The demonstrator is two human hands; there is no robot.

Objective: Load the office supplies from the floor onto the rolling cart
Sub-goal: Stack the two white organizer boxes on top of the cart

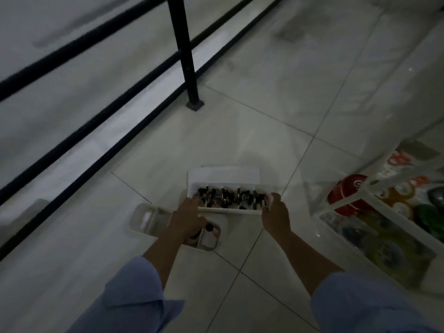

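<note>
A white rectangular bin (225,186) full of black binder clips (230,198) is held between both hands above the tiled floor. My left hand (188,218) grips its left end and my right hand (275,216) grips its right end. Under my left hand, a white divided organizer (149,218) lies on the floor with small bottles (210,234) in its right part. The white rolling cart (355,200) stands at the right, with colourful packages and a red tin (347,193) on its tiers.
A black metal railing post (185,56) with horizontal rails runs along the left and far side. Pale floor tiles (252,121) stretch between the railing and the cart. Blue sleeves cover both of my forearms at the bottom.
</note>
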